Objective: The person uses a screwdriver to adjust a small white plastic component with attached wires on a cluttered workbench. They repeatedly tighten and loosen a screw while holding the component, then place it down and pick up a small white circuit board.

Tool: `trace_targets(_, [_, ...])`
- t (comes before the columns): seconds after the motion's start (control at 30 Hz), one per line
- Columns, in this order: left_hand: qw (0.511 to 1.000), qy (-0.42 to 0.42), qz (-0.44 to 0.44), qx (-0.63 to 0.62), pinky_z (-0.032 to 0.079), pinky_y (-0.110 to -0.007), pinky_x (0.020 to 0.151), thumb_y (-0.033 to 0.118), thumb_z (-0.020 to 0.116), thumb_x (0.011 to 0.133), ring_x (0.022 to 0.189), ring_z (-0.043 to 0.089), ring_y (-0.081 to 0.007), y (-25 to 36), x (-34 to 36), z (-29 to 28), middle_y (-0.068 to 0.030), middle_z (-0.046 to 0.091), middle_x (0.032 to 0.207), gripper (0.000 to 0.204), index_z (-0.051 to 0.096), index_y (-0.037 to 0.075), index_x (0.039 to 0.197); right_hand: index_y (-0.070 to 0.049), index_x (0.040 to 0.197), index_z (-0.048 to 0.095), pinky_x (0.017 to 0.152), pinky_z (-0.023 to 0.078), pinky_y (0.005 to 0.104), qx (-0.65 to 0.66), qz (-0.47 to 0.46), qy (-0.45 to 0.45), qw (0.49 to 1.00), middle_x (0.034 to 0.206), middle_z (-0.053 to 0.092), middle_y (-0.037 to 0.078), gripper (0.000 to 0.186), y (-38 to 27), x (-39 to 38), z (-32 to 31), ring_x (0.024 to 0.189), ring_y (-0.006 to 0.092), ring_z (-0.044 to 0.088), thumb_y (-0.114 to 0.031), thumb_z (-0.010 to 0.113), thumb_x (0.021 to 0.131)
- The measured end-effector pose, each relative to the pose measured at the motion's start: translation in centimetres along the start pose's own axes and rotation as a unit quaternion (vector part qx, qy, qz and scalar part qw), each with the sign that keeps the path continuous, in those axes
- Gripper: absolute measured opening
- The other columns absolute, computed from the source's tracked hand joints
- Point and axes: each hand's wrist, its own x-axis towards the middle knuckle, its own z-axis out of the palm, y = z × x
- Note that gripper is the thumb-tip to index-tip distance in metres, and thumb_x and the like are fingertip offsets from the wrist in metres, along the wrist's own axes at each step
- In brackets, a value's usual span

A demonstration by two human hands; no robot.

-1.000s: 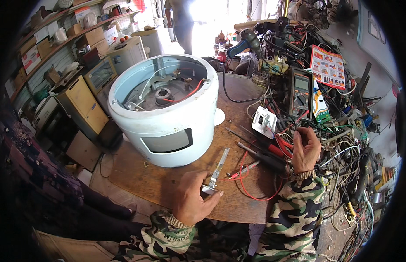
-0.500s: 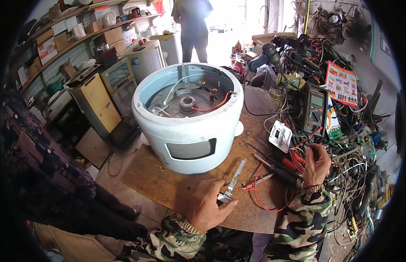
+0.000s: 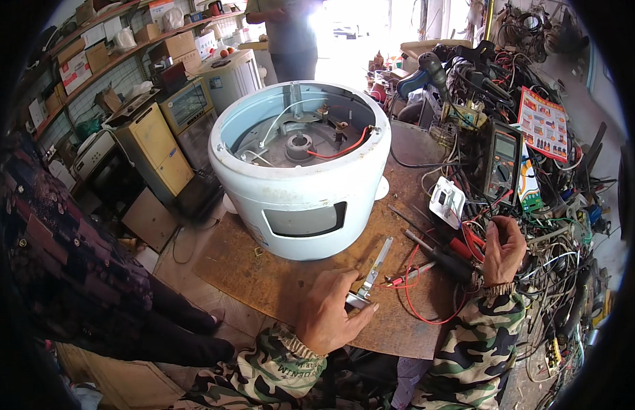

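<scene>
My left hand (image 3: 334, 311) is closed, pinching a small metal part with a long narrow arm (image 3: 377, 263) at its near end. The arm points up and away over the wooden board (image 3: 263, 287). My right hand (image 3: 505, 249) hovers by the wires on the right, thumb and fingers pressed together; whatever may be between them is too small to make out. Beyond my left hand stands a round white cooker shell (image 3: 300, 191), open at the top. Inside it are a central ring, a red wire and a white wire.
Screwdrivers (image 3: 437, 263), a red test lead (image 3: 413, 304) and a white plastic piece (image 3: 447, 203) lie between my hands. A multimeter (image 3: 503, 164) leans on heaped cables at right. One person (image 3: 92, 253) stands at left, another (image 3: 286, 41) behind the shell. Shelves hold boxes.
The whole view has shifted slightly, and the far person appears further left. My left hand still grips the metal part; my right hand stays pinched near the wires.
</scene>
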Motion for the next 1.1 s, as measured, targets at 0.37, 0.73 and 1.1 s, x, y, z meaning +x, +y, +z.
trace_targets(0.37, [1.000,0.003,-0.001,-0.004,0.051,-0.048,0.085,0.018,0.085,0.075,0.101,0.063,-0.0381,0.0,0.1,-0.1,-0.0225,0.063,0.107,0.057,0.058,-0.003,0.120,0.005,0.097,0.065,0.073,0.047,0.0269,0.004,0.006,-0.007,1.000,0.084,0.065,0.005,0.013,-0.2,0.0,0.1,0.080,0.0099,0.056,-0.008,0.063,0.095])
trace_targets(0.73, [1.000,0.008,0.000,0.009,0.052,-0.047,0.083,0.020,0.085,0.076,0.098,0.064,-0.0379,0.3,0.0,-0.3,-0.0223,0.064,0.105,0.056,0.059,-0.003,0.120,0.006,0.097,0.065,0.075,0.048,0.0268,-0.001,-0.008,-0.003,1.000,0.082,0.067,0.006,0.011,-0.2,-0.1,0.4,0.079,0.0104,0.058,-0.005,0.063,0.093])
trace_targets(1.1, [1.000,0.021,0.018,0.001,0.051,-0.048,0.084,0.020,0.086,0.075,0.098,0.064,-0.0391,-0.1,0.1,0.1,-0.0219,0.065,0.103,0.056,0.060,-0.004,0.118,0.005,0.097,0.065,0.076,0.049,0.0277,-0.030,-0.040,-0.003,0.999,0.083,0.067,0.008,0.011,-0.6,-0.2,0.4,0.078,0.0120,0.059,-0.005,0.062,0.093])
